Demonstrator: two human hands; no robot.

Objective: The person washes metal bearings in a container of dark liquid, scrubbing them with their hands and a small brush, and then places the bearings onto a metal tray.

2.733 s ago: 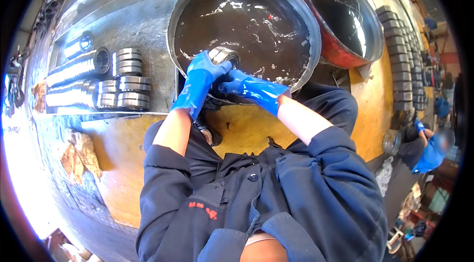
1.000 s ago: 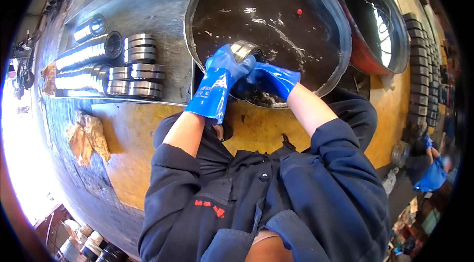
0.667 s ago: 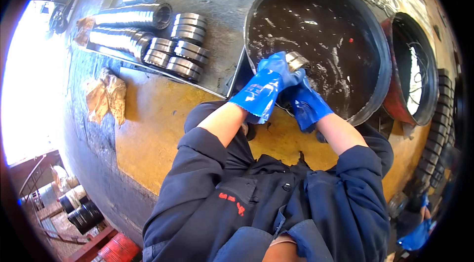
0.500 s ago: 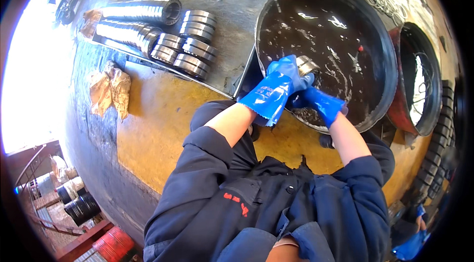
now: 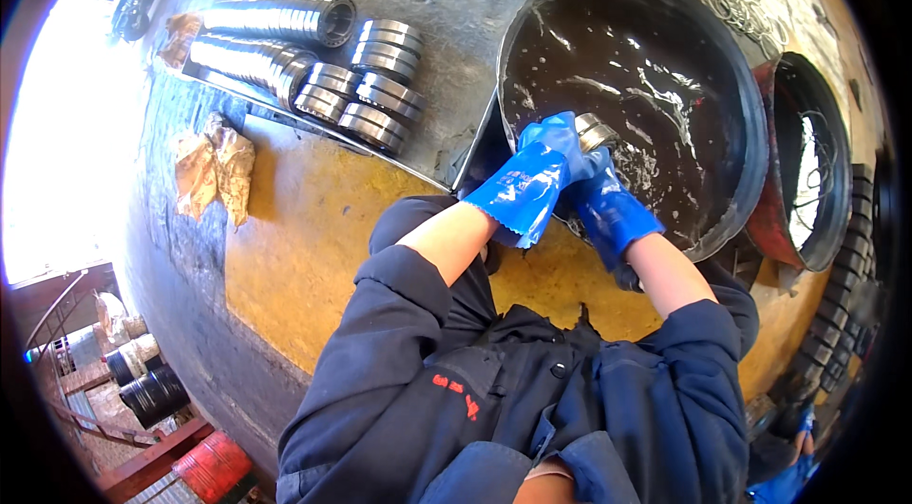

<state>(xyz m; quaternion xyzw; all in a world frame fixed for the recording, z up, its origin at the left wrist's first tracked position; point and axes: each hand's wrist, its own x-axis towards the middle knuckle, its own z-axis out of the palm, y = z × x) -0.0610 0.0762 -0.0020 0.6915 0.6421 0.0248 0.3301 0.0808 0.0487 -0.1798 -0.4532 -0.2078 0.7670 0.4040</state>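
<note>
Over the near left side of a round metal tub (image 5: 753,190) of dark liquid, I hold a shiny steel bearing (image 5: 595,132). My left hand (image 5: 553,145), in a long blue rubber glove, is closed round its left side. My right hand (image 5: 602,189), gloved the same way, is closed against the bearing from below; its fingertips are partly hidden by the left glove. Pale streaks and foam lie on the liquid near the bearing.
Left of the tub, a metal tray table (image 5: 456,19) carries rows of steel bearings (image 5: 285,19) and shorter stacks (image 5: 385,95). Crumpled brown paper (image 5: 214,170) lies by the yellow board (image 5: 313,257). A red-sided tub (image 5: 774,205) stands at right, with dark stacked rings (image 5: 836,304) beside it.
My right hand has risen toward the bearing and now meets the left glove. The bearing has turned or shifted slightly, and the streaks on the liquid have changed shape.
</note>
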